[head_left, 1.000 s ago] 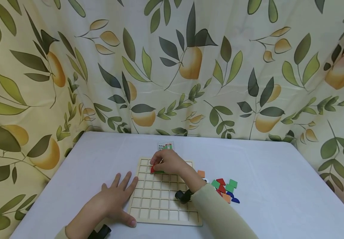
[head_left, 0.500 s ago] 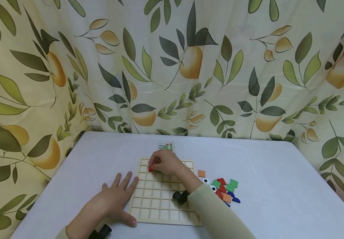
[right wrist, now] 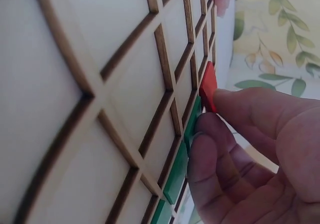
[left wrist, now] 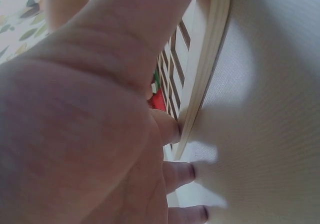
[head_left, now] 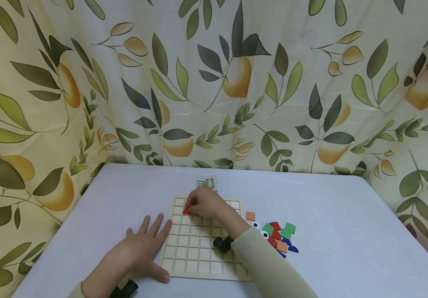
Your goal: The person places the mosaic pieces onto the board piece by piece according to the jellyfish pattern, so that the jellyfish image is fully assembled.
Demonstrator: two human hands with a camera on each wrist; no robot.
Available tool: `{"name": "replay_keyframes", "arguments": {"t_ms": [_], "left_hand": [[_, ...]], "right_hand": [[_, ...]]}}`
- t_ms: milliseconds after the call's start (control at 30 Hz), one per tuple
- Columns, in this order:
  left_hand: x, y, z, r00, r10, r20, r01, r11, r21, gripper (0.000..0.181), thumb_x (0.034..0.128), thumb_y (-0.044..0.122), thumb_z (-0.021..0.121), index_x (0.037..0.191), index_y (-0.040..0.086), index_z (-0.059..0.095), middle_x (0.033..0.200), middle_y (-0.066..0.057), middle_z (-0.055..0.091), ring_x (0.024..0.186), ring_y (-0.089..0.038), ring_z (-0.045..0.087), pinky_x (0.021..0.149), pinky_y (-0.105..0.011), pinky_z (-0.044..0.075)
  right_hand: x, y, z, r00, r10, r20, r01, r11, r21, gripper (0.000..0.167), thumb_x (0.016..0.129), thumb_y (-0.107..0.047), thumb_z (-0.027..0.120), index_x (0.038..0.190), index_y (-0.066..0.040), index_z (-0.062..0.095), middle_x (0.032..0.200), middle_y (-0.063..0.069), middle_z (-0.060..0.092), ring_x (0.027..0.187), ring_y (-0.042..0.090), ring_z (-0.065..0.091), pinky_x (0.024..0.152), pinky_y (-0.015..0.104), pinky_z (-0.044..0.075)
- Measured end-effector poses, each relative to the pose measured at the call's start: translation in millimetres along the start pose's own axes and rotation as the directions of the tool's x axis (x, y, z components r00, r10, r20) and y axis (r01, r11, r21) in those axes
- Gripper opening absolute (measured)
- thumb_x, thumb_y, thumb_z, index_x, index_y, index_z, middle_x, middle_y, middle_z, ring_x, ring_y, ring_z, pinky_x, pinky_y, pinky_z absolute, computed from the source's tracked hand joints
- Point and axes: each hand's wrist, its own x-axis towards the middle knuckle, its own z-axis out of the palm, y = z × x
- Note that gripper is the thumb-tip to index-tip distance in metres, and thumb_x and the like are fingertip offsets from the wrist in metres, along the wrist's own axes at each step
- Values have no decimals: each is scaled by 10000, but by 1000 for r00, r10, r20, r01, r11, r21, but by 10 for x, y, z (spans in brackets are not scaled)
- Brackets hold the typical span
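Observation:
A wooden grid board point(head_left: 210, 277) lies on the table. My right hand point(head_left: 210, 203) reaches over its far left part and pinches a small red tile point(head_left: 186, 210), whose outer side looks slanted or curved. In the right wrist view, the thumb point(right wrist: 250, 104) is on the red tile point(right wrist: 208, 86), which is tilted at a cell. Beside it, green tiles point(right wrist: 176, 173) sit in the same row, partly hidden by the hand in the head view. My left hand point(head_left: 143, 244) lies with fingers spread at the board's left edge, thumb and fingertips touching or close to it.
Right of the board lie loose tiles: green point(head_left: 290, 228), red point(head_left: 275, 225), orange point(head_left: 250, 216), blue point(head_left: 293, 249), and white round eye tiles point(head_left: 264, 235). A small printed pattern card point(head_left: 206, 181) lies beyond the board. A patterned curtain point(head_left: 214, 82) hangs behind the table.
My right hand has shifted slightly left with the red tile, and more of that tile shows now. The left hand has stayed in place.

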Motion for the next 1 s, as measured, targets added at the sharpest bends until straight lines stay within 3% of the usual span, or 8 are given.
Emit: {"name": "replay_keyframes", "arguments": {"t_ms": [300, 600, 1000], "left_hand": [[-12, 16, -16, 1000, -8, 11, 8, 1000, 1, 1359, 537, 774, 796, 1597, 146, 223, 1669, -170, 106, 1493, -516, 84, 973, -842, 208], [-2, 11, -12, 1000, -10, 17, 10, 1000, 3, 1363, 536, 781, 788, 1598, 145, 218, 1669, -176, 100, 1490, -526, 76, 968, -847, 202], [-9, 29, -17, 1000, -6, 0, 6, 1000, 9, 1367, 528, 783, 794, 1591, 127, 240, 1660, -194, 128, 1480, -541, 103, 953, -852, 216]], "right_hand": [[9, -13, 8, 998, 37, 48, -36, 999, -10, 75, 890, -103, 726, 911, -148, 782, 808, -70, 670, 780, 109, 551, 724, 271, 482], [-43, -8, -2, 999, 30, 27, -30, 1000, -3, 181, 893, -118, 708, 1057, -172, 760, 896, -45, 688, 792, 104, 602, 726, 275, 511], [-363, 133, -215, 999, -10, -51, 16, 991, 130, 189, 918, -139, 678, 1099, -115, 728, 952, -19, 658, 800, 144, 629, 699, 313, 523]]}}
